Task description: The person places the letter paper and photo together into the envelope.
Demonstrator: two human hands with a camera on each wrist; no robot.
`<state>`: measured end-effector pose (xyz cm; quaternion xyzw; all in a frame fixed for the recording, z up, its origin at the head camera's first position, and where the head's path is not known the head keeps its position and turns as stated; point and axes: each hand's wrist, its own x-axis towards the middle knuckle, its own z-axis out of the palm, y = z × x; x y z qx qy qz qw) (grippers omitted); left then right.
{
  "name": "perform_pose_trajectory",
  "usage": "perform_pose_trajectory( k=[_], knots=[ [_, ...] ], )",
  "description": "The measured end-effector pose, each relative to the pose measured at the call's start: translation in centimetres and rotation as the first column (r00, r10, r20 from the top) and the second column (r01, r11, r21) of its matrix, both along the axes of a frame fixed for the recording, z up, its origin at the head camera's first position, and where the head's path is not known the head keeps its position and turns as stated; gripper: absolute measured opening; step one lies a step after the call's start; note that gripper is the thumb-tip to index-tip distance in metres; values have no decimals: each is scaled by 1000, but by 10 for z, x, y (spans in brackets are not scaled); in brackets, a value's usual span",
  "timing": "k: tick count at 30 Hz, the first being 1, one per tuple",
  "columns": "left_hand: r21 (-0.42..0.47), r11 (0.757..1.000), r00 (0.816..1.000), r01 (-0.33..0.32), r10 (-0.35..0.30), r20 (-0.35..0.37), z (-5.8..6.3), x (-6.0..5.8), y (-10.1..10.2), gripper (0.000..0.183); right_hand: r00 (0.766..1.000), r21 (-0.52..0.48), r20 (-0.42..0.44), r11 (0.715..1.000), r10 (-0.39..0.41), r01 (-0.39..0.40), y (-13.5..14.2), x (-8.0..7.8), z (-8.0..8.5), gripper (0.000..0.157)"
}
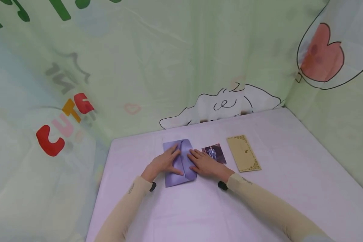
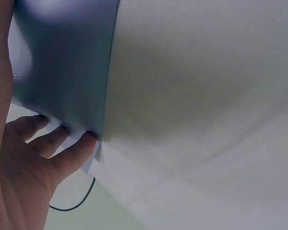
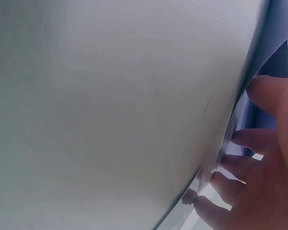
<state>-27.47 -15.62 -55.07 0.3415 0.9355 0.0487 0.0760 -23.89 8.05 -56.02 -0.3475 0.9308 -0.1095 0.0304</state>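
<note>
A purple envelope (image 1: 173, 180) lies on the table with its long flap (image 1: 186, 147) on the right side. My left hand (image 1: 164, 163) rests on the envelope's body, thumb and fingers spread apart. In the left wrist view several left fingertips (image 2: 89, 138) touch the envelope close to its edge. From the other side my right hand (image 1: 207, 164) lays its fingers on the flap near the fold. The right wrist view has the right thumb (image 3: 264, 91) against the purple paper, with the other fingers along its edge.
Just right of my right hand lies a small dark photo (image 1: 218, 154), partly covered by that hand. Farther right is a tan card (image 1: 243, 153) with an ornamental border. A pale cloth covers the table (image 1: 193, 215), and a printed curtain (image 1: 169, 67) hangs behind it.
</note>
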Motion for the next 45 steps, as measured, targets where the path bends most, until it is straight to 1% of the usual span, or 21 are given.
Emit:
perform_pose_trajectory(
  k=[5, 11, 17, 19, 22, 25, 29, 34, 39, 45],
  knots=[
    [-15, 1000, 1000, 11, -12, -18, 1, 1, 1, 100, 1000, 15, 25, 1000, -1, 1, 0, 0, 2, 59],
    [-29, 1000, 1000, -1, 0, -27, -1, 1, 1, 99, 1000, 6, 14, 1000, 14, -14, 0, -3, 3, 59],
    [-37, 999, 1000, -4, 3, -25, 0, 0, 2, 97, 999, -42, 1, 998, 42, -42, 3, -5, 3, 59],
    [-44, 999, 1000, -10, 9, -19, 0, 0, 3, 97, 999, -58, -15, 997, 50, -50, 5, -5, 1, 59],
    [-48, 999, 1000, -12, 12, -15, 1, 0, 4, 96, 999, -88, -23, 995, 49, -50, 7, -5, 0, 59],
    [-50, 999, 1000, -12, 11, -14, 1, 0, 4, 95, 999, -116, -18, 992, 38, -40, 11, -5, 1, 59],
    [-58, 998, 1000, -15, 14, -12, 0, 0, 5, 96, 1000, -126, -12, 992, 10, -11, 17, -4, 2, 58],
    [-79, 996, 1000, -28, 29, 10, -1, 1, 6, 98, 999, -123, -6, 992, -34, 33, 25, -3, 4, 59],
    [-62, 998, 999, -32, 33, 16, -1, 1, 6, 97, 998, -122, -4, 991, -61, 60, 33, -4, 5, 58],
    [-38, 999, 1000, -21, 21, 5, 0, 2, 5, 96, 996, -155, -15, 984, -90, 87, 46, -7, 5, 57]
  ],
)
